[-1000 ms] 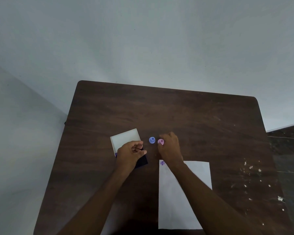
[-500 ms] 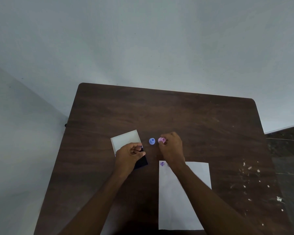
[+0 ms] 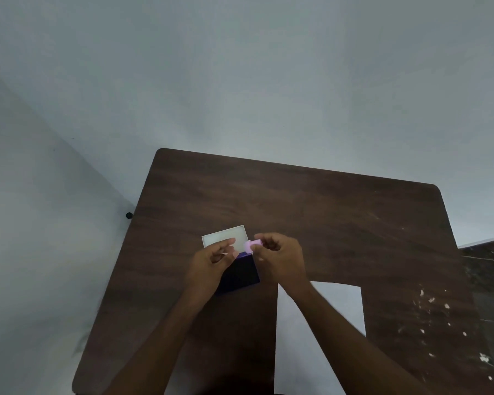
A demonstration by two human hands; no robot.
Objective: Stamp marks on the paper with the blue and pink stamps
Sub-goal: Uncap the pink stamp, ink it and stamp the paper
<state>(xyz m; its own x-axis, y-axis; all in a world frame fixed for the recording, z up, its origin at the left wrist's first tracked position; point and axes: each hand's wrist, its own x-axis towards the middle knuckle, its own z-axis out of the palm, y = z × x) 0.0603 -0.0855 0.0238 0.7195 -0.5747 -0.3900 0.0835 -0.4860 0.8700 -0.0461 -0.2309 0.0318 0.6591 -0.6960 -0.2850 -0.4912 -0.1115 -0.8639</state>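
Right hand (image 3: 280,259) grips the small pink plastic stamp (image 3: 250,246) between thumb and fingertips, holding it over the far right corner of the dark purple ink pad (image 3: 241,273); whether the stamp touches the pad cannot be told. Left hand (image 3: 211,263) rests on the left part of the ink pad, fingers loosely curled and grasping nothing, fingertips pointing toward the stamp and just beside it. White rectangular lid (image 3: 224,238) lies open directly behind the pad, touching its far edge. White rectangular sheet of paper (image 3: 340,315) lies flat on the dark brown wooden surface (image 3: 311,209), near the pad on its right and closer to the person; the right forearm crosses its left part. Blue stamp not visible in this view. White flecks (image 3: 439,323) scattered on the surface right of the paper
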